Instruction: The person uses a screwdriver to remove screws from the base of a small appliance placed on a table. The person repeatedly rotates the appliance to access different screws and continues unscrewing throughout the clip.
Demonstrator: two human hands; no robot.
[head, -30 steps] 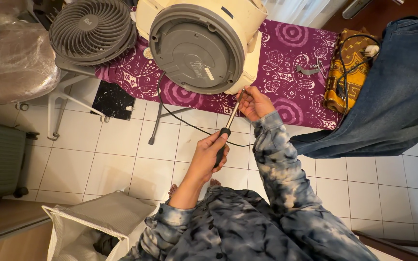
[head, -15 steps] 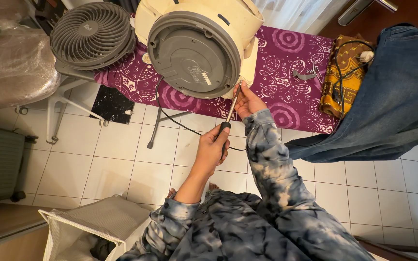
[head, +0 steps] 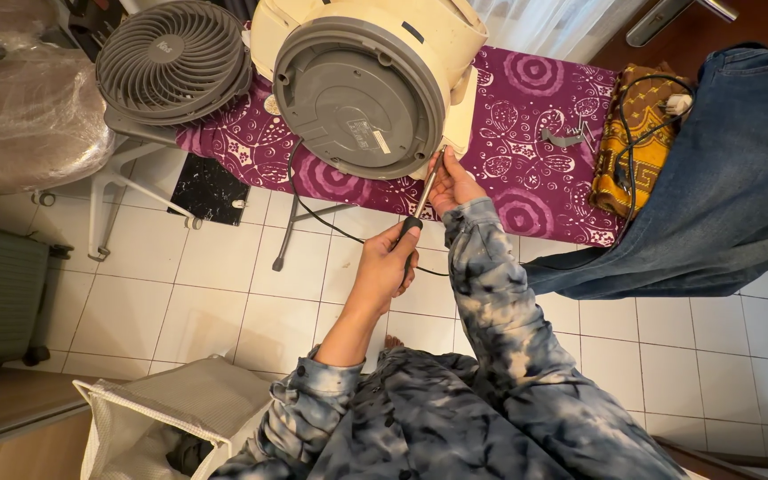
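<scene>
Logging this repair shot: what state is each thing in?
Cooker: tipped on its side, grey base facing the camera.
Screwdriver: gripped by left hand, tip at base rim.
Right hand: steadying the shaft.
Fan grille: detached, lying flat.
Cord: hanging loose.

A narrow board covered in purple patterned cloth (head: 526,116) is shown above a white tiled floor (head: 224,284). On the cloth are carried a cream appliance with a grey round base (head: 357,89), a grey fan grille (head: 173,60), a yellow patterned cloth (head: 637,142) and blue jeans (head: 722,169).
</scene>
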